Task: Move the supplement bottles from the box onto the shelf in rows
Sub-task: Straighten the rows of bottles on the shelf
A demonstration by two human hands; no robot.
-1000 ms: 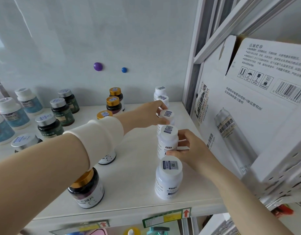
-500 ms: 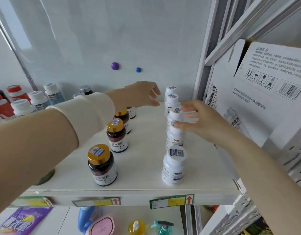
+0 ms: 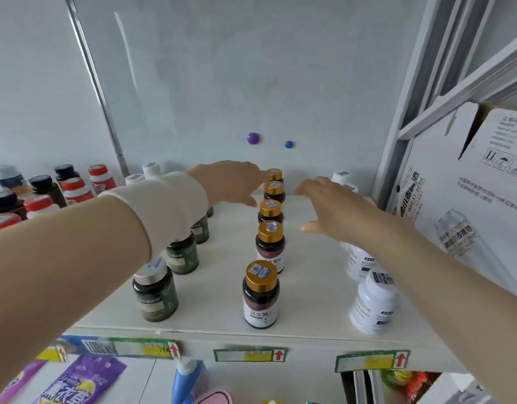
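1. Shelf [image 3: 309,287]: flat white board, matte and smooth. Bottles likely slide on it with a light push.
2. Cardboard carton [image 3: 470,199] at the right: stiff printed board, flap up. Can't tell if it's the source box.
3. Left hand [image 3: 231,182]: fingers out straight, holding nothing. The tips are at the rear of the centre row, and I can't tell if they touch it. There's a white cuff on the wrist.
4. Right hand [image 3: 330,208]: open, fingers spread, empty. It hovers over bare shelf between the centre and right rows.
5. Bottles are all on the shelf, upright, in front-to-back rows:
   - green bottles [image 3: 155,293] on the left
   - gold-cap bottles [image 3: 261,295] in the centre
   - white bottles [image 3: 373,304] on the right
6. Handling, my read: small rigid cylinders, probably light.
   - The dark ones are glossy and could be glass, so treat them as breakable.
   - Tall and narrow, closely spaced at the rear, so one knock could domino a row.
   - Grip round the body below the shoulder, or pinch the cap from above.
7. Caps: the gold and silver ones look metallic and the white ones are plain plastic. Each has a barcode sticker on top.
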